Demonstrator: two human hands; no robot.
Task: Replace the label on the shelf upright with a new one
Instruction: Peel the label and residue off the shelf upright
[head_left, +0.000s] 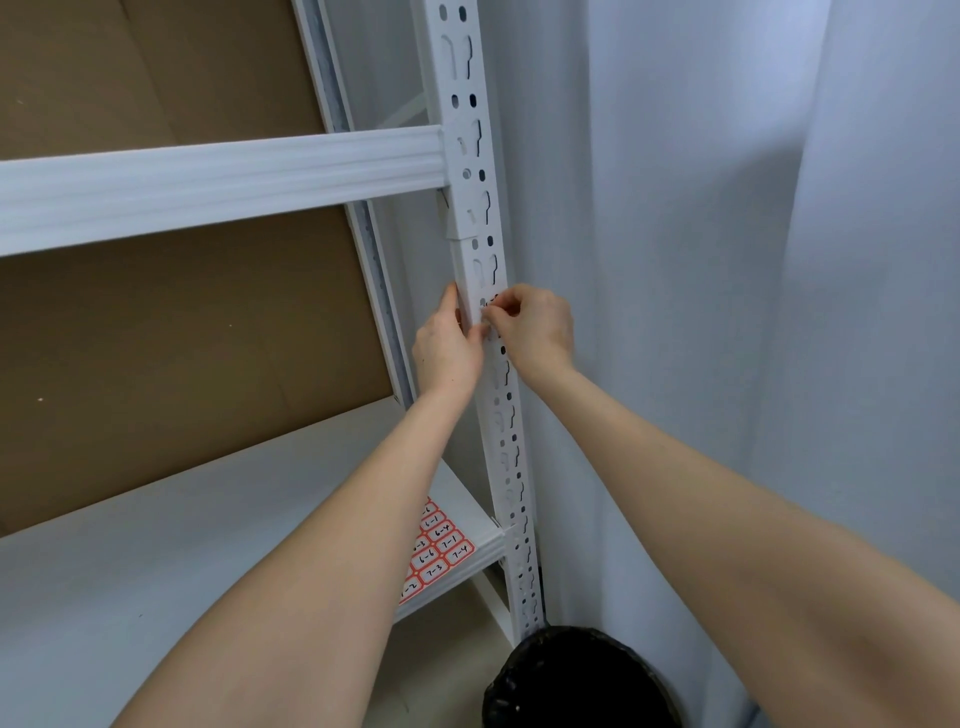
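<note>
Seen from the head camera, the white shelf upright runs up the middle of the scene, and the small label sits on its front face about halfway up, mostly hidden by fingers. The left hand lies against the upright's left edge with fingers straight, while the right hand, fingers curled, pinches the label. Nearer, a red-bordered sticker sheet lies on the lower shelf, left of the upright.

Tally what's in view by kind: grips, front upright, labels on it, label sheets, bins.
2 grips: left grip, right grip
1 front upright
1 label, pinched by the right grip, mostly hidden
1 label sheet
1 bin
Total: 6
</note>
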